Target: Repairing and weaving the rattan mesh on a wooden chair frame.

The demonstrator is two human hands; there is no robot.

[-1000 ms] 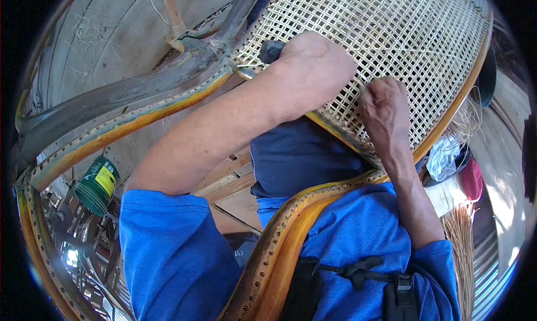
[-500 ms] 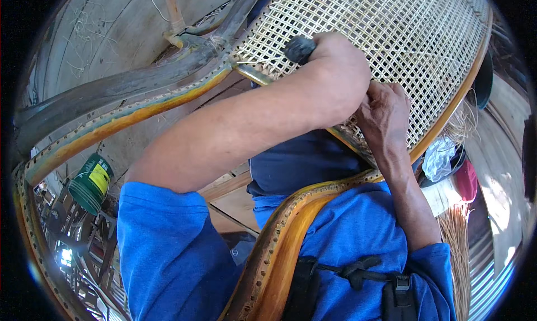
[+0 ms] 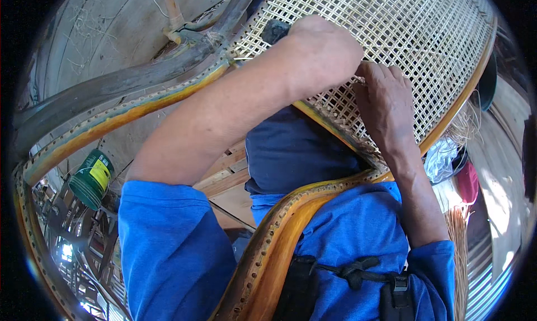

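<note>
The big pale woven cane panel (image 3: 403,41) in its curved yellow-brown wooden frame (image 3: 134,111) is being worked near its lower edge. The left hand (image 3: 321,55) is clenched round a dark-handled tool (image 3: 275,30); the right hand (image 3: 386,105), just beside it, is pressed on the weave, fingers curled. A slip could probably snap a strand or jab those fingers.

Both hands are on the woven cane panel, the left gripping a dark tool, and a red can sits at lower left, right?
Not quite: the head view shows the can is green, not red. Both the left hand and right hand are on the woven cane panel, the left gripping a dark tool.
</note>
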